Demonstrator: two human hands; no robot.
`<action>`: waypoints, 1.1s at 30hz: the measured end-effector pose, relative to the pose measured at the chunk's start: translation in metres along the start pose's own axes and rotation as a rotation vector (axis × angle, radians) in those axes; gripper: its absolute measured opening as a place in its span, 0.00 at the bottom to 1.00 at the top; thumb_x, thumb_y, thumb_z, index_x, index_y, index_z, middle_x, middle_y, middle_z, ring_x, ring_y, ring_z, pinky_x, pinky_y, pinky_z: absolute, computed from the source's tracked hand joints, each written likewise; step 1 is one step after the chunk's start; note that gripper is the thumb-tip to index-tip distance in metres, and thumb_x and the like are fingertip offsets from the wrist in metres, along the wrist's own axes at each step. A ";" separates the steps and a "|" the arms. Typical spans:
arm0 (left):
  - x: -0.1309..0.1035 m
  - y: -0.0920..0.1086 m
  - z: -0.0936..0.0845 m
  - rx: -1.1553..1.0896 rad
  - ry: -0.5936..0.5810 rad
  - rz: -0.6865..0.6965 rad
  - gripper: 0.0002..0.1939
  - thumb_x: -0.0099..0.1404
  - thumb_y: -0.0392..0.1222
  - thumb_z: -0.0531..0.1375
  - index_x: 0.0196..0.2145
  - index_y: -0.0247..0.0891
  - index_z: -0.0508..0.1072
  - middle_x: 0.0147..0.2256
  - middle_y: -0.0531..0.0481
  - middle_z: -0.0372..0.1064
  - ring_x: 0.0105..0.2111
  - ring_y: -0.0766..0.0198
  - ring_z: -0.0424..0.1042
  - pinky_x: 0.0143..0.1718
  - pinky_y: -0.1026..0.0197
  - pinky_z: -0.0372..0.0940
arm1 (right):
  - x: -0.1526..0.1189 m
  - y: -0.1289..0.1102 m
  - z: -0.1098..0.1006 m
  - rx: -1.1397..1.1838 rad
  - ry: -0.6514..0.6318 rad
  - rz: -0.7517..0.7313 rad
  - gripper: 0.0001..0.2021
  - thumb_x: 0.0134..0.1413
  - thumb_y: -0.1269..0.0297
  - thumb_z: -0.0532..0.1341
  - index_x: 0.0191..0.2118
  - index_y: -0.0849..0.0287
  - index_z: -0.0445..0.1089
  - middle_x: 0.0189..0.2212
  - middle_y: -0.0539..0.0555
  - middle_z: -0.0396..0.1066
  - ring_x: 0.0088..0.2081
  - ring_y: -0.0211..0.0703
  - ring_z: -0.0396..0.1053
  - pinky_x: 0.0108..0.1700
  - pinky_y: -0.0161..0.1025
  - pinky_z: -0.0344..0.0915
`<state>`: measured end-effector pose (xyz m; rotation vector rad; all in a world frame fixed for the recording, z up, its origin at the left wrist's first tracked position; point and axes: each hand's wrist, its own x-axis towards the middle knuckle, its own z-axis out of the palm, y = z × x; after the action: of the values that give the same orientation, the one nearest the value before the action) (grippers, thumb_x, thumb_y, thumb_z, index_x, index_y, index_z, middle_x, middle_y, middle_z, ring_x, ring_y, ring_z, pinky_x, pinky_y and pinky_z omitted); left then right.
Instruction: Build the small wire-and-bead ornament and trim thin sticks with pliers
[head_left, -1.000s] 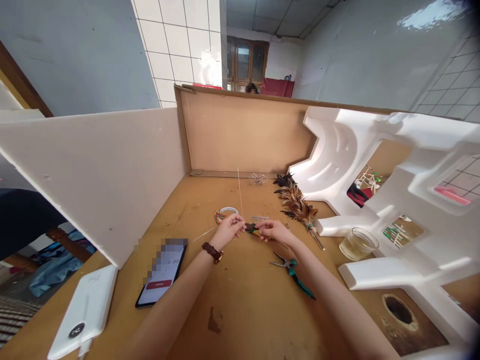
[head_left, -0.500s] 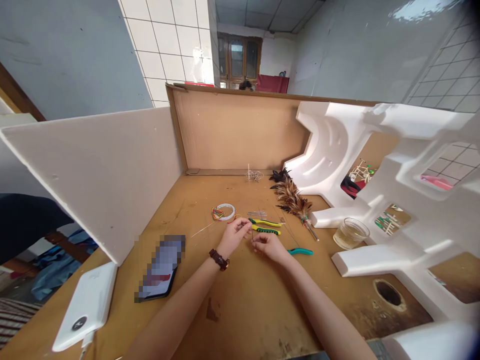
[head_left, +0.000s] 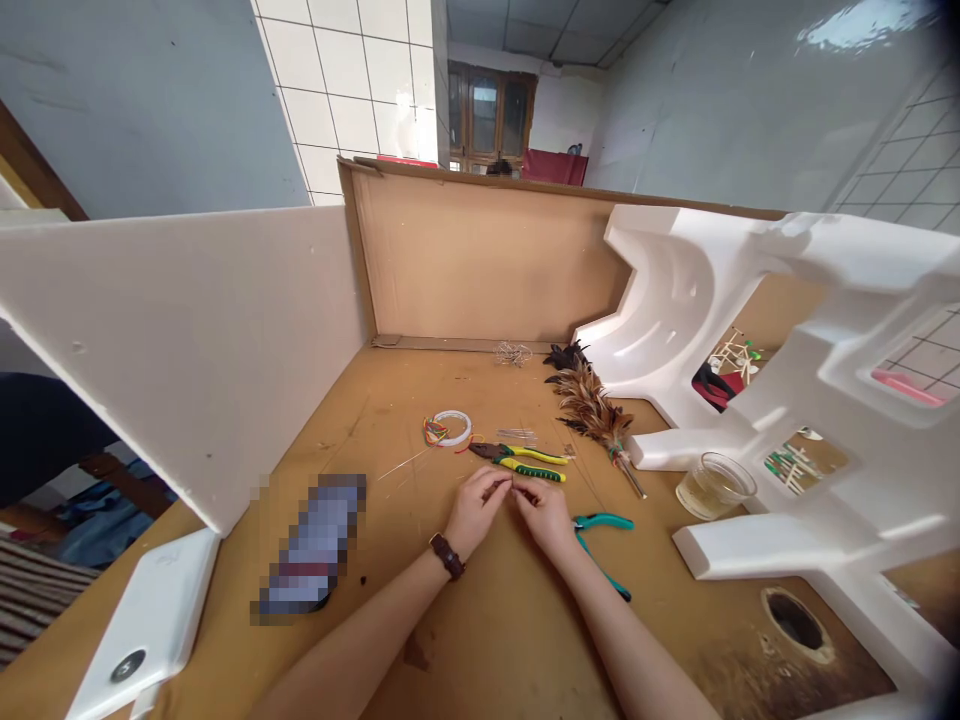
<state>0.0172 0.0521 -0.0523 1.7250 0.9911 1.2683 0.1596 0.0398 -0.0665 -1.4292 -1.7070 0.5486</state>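
Observation:
My left hand (head_left: 475,508), with a dark watch on its wrist, is closed in a pinch at the middle of the table. My right hand (head_left: 541,510) is also pinched, its fingertips almost meeting those of the left. What lies between the fingertips is too small to make out. Just beyond them are yellow-green pliers (head_left: 525,460). Teal-handled pliers (head_left: 606,521) lie right of my right hand, partly behind it. Behind the hands are a white ring (head_left: 466,428) with coloured threads (head_left: 433,432) and thin metal pieces (head_left: 517,435).
A feather bundle (head_left: 589,400) and a glass of liquid (head_left: 712,487) stand to the right, near white foam (head_left: 720,545). A phone (head_left: 315,545) and a white power bank (head_left: 150,620) lie left. Cardboard (head_left: 465,260) borders the back; a tangle of wire (head_left: 513,353) lies before it.
Both hands have moved nearer to me and their fingertips have come together. The pliers' jaws and the teal pliers are now less covered. The view has shifted slightly.

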 end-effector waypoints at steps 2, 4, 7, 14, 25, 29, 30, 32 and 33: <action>0.000 0.000 0.000 -0.004 -0.002 0.010 0.10 0.59 0.43 0.54 0.33 0.38 0.73 0.32 0.47 0.67 0.34 0.63 0.67 0.32 0.63 0.63 | -0.001 -0.001 0.000 0.066 -0.007 0.003 0.10 0.49 0.64 0.56 0.34 0.56 0.74 0.30 0.54 0.73 0.33 0.45 0.68 0.37 0.39 0.64; 0.000 -0.001 0.001 -0.029 0.006 0.002 0.09 0.59 0.43 0.55 0.32 0.38 0.73 0.32 0.47 0.67 0.33 0.63 0.67 0.32 0.64 0.62 | -0.003 0.000 0.000 0.122 -0.035 0.022 0.10 0.49 0.63 0.56 0.33 0.57 0.74 0.28 0.55 0.73 0.32 0.44 0.68 0.36 0.39 0.64; 0.000 -0.005 0.002 -0.070 0.011 -0.023 0.09 0.58 0.43 0.56 0.30 0.37 0.72 0.31 0.48 0.66 0.33 0.63 0.67 0.33 0.63 0.62 | -0.005 0.000 -0.002 0.170 -0.077 0.047 0.10 0.48 0.62 0.57 0.32 0.58 0.74 0.28 0.54 0.73 0.32 0.44 0.68 0.37 0.39 0.64; 0.000 -0.010 0.005 -0.235 -0.064 -0.225 0.10 0.56 0.46 0.56 0.30 0.36 0.66 0.26 0.53 0.63 0.25 0.68 0.64 0.25 0.67 0.61 | -0.005 -0.011 -0.008 0.170 -0.183 0.106 0.12 0.49 0.59 0.56 0.33 0.58 0.75 0.31 0.54 0.74 0.34 0.45 0.69 0.38 0.39 0.63; 0.001 -0.006 0.004 -0.515 -0.160 -0.369 0.16 0.50 0.50 0.60 0.30 0.37 0.60 0.26 0.55 0.60 0.25 0.69 0.67 0.26 0.65 0.66 | -0.053 -0.010 -0.108 -0.609 -0.401 0.047 0.38 0.34 0.48 0.62 0.56 0.55 0.57 0.53 0.60 0.57 0.54 0.56 0.52 0.52 0.49 0.49; 0.000 -0.006 0.003 -0.534 -0.185 -0.389 0.16 0.50 0.48 0.61 0.30 0.37 0.62 0.26 0.55 0.61 0.25 0.70 0.67 0.26 0.65 0.66 | -0.069 -0.003 -0.114 -0.780 -0.491 0.066 0.43 0.32 0.54 0.62 0.59 0.53 0.48 0.57 0.60 0.49 0.56 0.60 0.47 0.51 0.51 0.48; -0.001 -0.005 0.003 -0.534 -0.189 -0.389 0.15 0.50 0.48 0.61 0.31 0.36 0.62 0.26 0.55 0.61 0.25 0.70 0.67 0.26 0.65 0.66 | -0.070 -0.004 -0.112 -0.809 -0.489 0.068 0.43 0.32 0.55 0.62 0.59 0.54 0.48 0.57 0.61 0.50 0.55 0.61 0.49 0.50 0.50 0.49; -0.001 -0.005 0.001 -0.526 -0.195 -0.384 0.15 0.50 0.48 0.61 0.31 0.36 0.63 0.26 0.55 0.62 0.25 0.70 0.67 0.26 0.65 0.66 | -0.070 -0.005 -0.106 -0.877 -0.477 0.077 0.41 0.33 0.60 0.61 0.58 0.57 0.49 0.53 0.64 0.55 0.50 0.60 0.55 0.46 0.48 0.53; -0.002 -0.005 0.001 -0.520 -0.199 -0.383 0.16 0.50 0.48 0.61 0.32 0.36 0.64 0.25 0.55 0.62 0.25 0.69 0.67 0.26 0.65 0.65 | -0.069 -0.006 -0.103 -0.920 -0.464 0.086 0.38 0.34 0.63 0.60 0.57 0.58 0.51 0.50 0.64 0.58 0.47 0.58 0.58 0.44 0.47 0.54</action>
<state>0.0169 0.0523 -0.0572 1.1659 0.7447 0.9725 0.2399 -0.0452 -0.0251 -2.1256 -2.4479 0.1111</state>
